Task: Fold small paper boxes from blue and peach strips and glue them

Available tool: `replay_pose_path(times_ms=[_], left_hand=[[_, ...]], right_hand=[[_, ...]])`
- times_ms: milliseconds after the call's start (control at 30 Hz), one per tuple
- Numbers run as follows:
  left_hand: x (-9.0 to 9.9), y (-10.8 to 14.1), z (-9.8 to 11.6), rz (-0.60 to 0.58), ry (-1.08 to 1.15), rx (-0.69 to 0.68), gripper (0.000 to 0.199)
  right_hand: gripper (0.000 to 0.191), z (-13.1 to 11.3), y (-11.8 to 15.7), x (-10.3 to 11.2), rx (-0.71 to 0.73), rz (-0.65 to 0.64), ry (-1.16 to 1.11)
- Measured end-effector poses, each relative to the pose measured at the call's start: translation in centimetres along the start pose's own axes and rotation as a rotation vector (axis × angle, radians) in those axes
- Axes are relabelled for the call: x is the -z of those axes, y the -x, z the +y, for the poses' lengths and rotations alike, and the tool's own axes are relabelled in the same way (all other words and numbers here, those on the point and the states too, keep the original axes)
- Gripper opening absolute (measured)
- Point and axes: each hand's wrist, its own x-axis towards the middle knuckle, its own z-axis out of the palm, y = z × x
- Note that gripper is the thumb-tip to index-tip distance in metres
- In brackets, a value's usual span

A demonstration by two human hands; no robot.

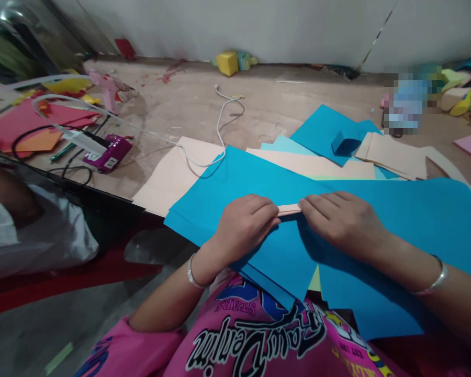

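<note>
A narrow folded strip of pale peach paper [289,210] stretches between my two hands, just above the blue sheets. My left hand [247,222] grips its left end, fingers closed round it. The right end is pinched by my right hand [337,220]; most of the strip is hidden under the fingers. Beneath lie large blue paper sheets [235,178], stacked at angles and hanging over the table edge toward my lap. Another wide blue sheet [400,209] spreads under my right forearm.
Peach sheets [165,173] and a white cable [220,123] lie behind. At left are a purple power adapter [112,152], a pink glue gun [105,91] and red paper [43,123]. A yellow paper cube [227,63] stands by the wall. Someone's arm [8,193] is at far left.
</note>
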Motion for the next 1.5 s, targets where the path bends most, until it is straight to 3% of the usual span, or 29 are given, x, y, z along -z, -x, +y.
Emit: replay_pose_path(times_ms=[100,167,233,267,333,367,400,467,533,633,733,867,1000,1100,1200,1500], left_hand=[[0.6,-1.3,-0.2,0.074,0.044,0.072,0.014],[0.9,-2.9,-0.1,0.163,0.2,0.208,0.013],[0.8,-4.9,0.4,0.293,0.557,0.447,0.03],[0.5,-6.0,0.9,0.265,0.804,0.534,0.033],[-0.3,-7.9,2.3,0.087,1.256,0.642,0.028],[-0.7,-8.7,3.1,0.076,1.431,0.695,0.031],[-1.2,-9.5,4.0,0.072,1.567,0.73,0.032],[-2.1,-10.5,5.3,0.172,1.682,0.79,0.026],[-2.7,-11.2,5.9,0.265,1.678,0.822,0.026],[-3.1,-11.6,5.0,0.253,1.537,0.787,0.025],[-3.0,-11.6,2.8,0.121,1.478,0.634,0.019],[-3.0,-11.3,0.6,-0.074,1.394,0.328,0.011],[-3.3,-10.9,-0.1,-0.254,1.307,0.25,0.006],[-3.6,-10.8,-0.2,-0.302,1.302,0.242,0.005],[-3.7,-10.7,-0.2,-0.327,1.271,0.229,0.009],[-4.1,-10.4,0.0,-0.307,1.188,0.209,0.014]], right_hand=[[0.024,0.2,0.1,-0.1,-0.044,0.119,0.018],[0.025,0.5,0.2,0.0,-0.139,0.21,0.003],[0.027,1.0,0.4,0.2,-0.237,0.291,0.0],[0.027,1.3,0.4,0.2,-0.264,0.338,0.021],[0.026,1.7,0.3,0.4,-0.264,0.431,0.127],[0.024,1.8,0.2,0.4,-0.234,0.47,0.199],[0.022,1.9,0.0,0.3,-0.2,0.497,0.271],[0.015,1.6,-0.4,0.2,-0.141,0.505,0.377],[0.006,1.3,-0.7,0.0,-0.121,0.482,0.411],[0.007,1.1,-0.9,-0.3,-0.134,0.445,0.318],[0.019,1.8,-0.8,-0.3,-0.203,0.482,0.025],[0.018,3.6,-0.6,0.0,-0.417,0.624,-0.367],[0.035,4.7,-0.6,0.3,-0.412,0.556,-0.655],[0.032,4.6,-0.6,0.4,-0.375,0.502,-0.688],[0.023,4.1,-0.7,0.4,-0.379,0.534,-0.673],[0.012,3.5,-1.0,0.8,-0.391,0.559,-0.746]])
